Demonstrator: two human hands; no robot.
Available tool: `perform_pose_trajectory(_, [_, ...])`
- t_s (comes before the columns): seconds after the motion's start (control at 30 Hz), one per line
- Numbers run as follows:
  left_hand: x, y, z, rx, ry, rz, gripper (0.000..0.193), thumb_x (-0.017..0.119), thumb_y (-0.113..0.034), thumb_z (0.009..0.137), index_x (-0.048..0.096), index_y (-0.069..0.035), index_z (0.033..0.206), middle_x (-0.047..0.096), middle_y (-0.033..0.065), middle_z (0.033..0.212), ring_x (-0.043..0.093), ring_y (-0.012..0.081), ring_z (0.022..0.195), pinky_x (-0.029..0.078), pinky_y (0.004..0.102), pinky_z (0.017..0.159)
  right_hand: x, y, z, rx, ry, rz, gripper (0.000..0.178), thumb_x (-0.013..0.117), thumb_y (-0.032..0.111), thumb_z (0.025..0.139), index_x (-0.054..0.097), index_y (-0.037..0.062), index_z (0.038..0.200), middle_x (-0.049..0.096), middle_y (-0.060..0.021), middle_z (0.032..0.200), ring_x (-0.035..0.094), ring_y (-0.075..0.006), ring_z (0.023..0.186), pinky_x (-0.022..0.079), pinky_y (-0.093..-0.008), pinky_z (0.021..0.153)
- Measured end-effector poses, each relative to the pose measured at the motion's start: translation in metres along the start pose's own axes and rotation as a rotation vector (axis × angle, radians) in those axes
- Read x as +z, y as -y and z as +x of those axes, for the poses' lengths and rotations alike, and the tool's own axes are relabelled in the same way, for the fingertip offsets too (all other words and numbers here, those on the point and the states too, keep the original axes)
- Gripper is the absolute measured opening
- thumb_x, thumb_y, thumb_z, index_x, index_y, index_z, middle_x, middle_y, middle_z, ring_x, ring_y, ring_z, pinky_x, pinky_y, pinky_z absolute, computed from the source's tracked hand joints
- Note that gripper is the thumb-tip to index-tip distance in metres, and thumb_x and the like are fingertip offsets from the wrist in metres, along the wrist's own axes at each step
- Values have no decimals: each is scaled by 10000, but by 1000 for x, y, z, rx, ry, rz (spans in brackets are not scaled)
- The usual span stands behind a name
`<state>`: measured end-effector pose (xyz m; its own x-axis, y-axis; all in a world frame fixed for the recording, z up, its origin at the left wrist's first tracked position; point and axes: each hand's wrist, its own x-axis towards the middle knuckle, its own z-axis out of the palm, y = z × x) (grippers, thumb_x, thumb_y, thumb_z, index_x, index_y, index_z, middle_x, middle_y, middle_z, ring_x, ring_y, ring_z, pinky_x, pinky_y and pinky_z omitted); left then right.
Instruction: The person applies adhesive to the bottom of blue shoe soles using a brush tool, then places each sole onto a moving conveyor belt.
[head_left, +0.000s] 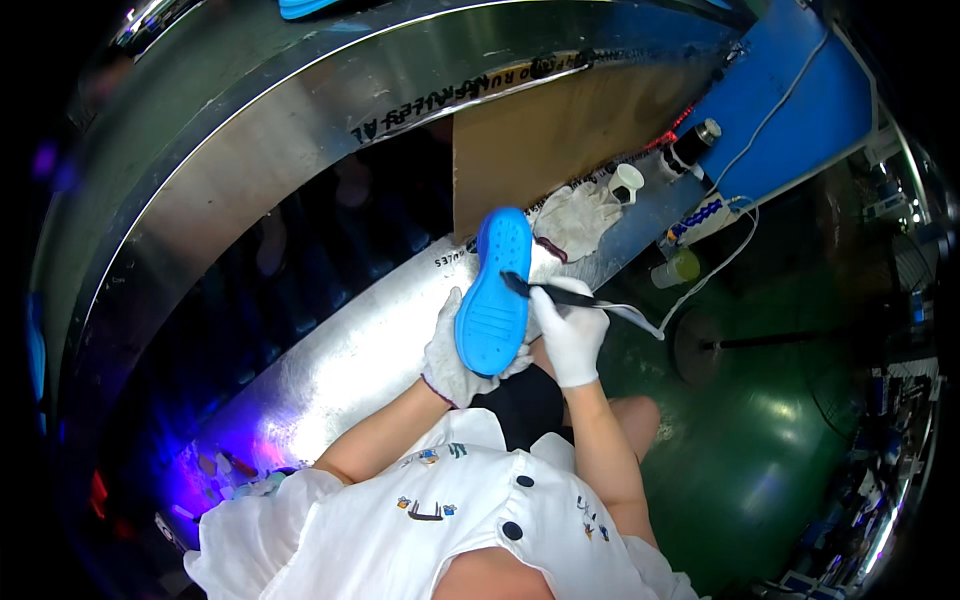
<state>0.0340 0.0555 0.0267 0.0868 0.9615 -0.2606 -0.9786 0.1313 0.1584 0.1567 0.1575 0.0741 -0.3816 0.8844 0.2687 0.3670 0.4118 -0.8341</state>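
A bright blue shoe sole (493,300) is held up lengthwise in front of me, its ridged and dotted face showing. My left hand (450,355), in a pale work glove, is closed around the sole's lower end from the left and beneath. In my right hand (570,335), also in a white glove, is a slim black brush-like tool (575,297). Its broad dark tip touches or lies just over the sole's middle at the right edge; I cannot tell which. The tool's far end looks pale and meets a white cord there; whether they are joined is unclear.
Beyond the sole, a metal ledge (340,350) carries a crumpled glove (578,222), a white cup (626,183) and a dark bottle (692,146). A brown cardboard sheet (560,130) leans behind. A blue panel (790,100) with cords stands at right, above green floor (720,450).
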Motion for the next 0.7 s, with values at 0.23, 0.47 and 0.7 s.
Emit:
perform_pose_trajectory(0.23, [30, -10, -22, 95, -203, 13, 811, 294, -829, 872, 593, -182, 1259, 673, 136, 1111, 670, 331, 802, 478, 396, 512, -42, 82, -17, -474, 222, -64, 199, 803, 69, 746, 688, 57, 908, 677, -89, 816, 646, -253, 718, 520, -355, 655])
perform_pose_trajectory(0.47, [52, 3, -16, 179, -131, -308, 821, 378, -757, 908, 495, -97, 1382, 618, 187, 1256, 666, 366, 991, 586, 512, 756, -37, 88, -10, -608, 175, 129, 271, 821, 35, 684, 703, 44, 928, 667, -77, 756, 627, -264, 652, 499, -353, 637])
perform_pose_trajectory(0.7, [47, 1, -26, 190, 96, -236, 797, 455, -714, 921, 502, -50, 1361, 592, 205, 1281, 605, 346, 1135, 497, 498, 997, -42, 87, -19, -782, 244, 22, 284, 822, 34, 696, 701, 45, 953, 705, -91, 885, 660, -261, 742, 475, -346, 632])
